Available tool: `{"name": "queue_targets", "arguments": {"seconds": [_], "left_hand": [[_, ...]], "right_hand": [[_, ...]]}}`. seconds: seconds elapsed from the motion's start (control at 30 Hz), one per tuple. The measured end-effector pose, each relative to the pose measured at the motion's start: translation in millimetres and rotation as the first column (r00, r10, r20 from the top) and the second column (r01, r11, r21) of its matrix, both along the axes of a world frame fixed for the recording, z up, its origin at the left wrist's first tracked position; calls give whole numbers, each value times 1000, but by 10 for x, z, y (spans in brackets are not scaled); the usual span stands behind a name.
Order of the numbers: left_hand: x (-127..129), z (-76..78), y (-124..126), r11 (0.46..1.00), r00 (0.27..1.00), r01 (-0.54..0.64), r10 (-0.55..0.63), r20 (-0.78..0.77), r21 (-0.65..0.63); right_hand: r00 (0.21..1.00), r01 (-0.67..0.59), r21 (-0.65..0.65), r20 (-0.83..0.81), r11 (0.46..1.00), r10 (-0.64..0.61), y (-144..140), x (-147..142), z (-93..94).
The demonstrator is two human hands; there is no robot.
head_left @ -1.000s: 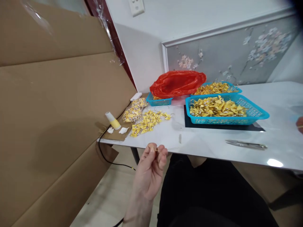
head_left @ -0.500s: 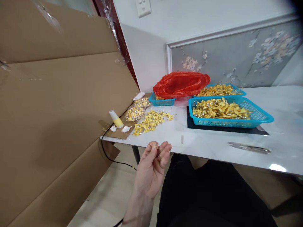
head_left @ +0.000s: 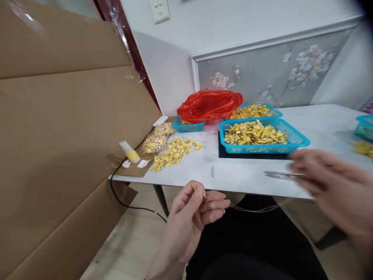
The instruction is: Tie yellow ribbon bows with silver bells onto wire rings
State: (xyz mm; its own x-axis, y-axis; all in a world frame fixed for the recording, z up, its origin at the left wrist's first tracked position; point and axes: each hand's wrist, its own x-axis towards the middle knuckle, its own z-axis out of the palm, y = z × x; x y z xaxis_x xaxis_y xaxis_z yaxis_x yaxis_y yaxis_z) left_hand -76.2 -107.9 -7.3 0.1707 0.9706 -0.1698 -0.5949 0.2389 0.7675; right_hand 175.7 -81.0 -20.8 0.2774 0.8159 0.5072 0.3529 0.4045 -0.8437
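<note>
The left hand [head_left: 194, 214] of the person is in front of the table edge, palm turned upward, and it holds a thin yellowish thread [head_left: 256, 211] pinched between the thumb and the index finger. The other fingers are half bent and rather loose. From this pinch the thread passes by the fingertips and hangs in a shallow curve toward the right, above the dark trousers [head_left: 253, 241].

The right hand [head_left: 332, 186] is blurred, and its fingers are bent toward the thumb. It covers the handle end of the metal snips [head_left: 278, 175], whose blades point to the left. One cannot tell whether this hand holds the snips, the thread end, or nothing.

On the white table [head_left: 239, 175], behind the snips, the front blue basket [head_left: 265, 149] contains many yellow pieces and stands partly on a black mat [head_left: 222, 152]. Behind it there is the rear blue basket [head_left: 280, 115], also filled. A red plastic bag [head_left: 210, 105] is beside it, and loose yellow pieces [head_left: 175, 153] lie farther left.
</note>
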Motion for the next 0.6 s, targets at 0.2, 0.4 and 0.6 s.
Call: {"name": "queue_targets", "arguments": {"seconds": [0.2,0.4,0.6], "left_hand": [[47,74,-56,995,986,88,-79,-148,52],[99,38,-53,996,971,21,-1,-237,82],[195,-31,-59,984,935,-83,133,-329,161]], "right_hand": [[569,-818,-371,-404,440,716,-112,-657,32],[589,-802,-389,-385,454,711,-125,-601,40],[755,-625,-424,-115,655,646,-162,-566,50]]}}
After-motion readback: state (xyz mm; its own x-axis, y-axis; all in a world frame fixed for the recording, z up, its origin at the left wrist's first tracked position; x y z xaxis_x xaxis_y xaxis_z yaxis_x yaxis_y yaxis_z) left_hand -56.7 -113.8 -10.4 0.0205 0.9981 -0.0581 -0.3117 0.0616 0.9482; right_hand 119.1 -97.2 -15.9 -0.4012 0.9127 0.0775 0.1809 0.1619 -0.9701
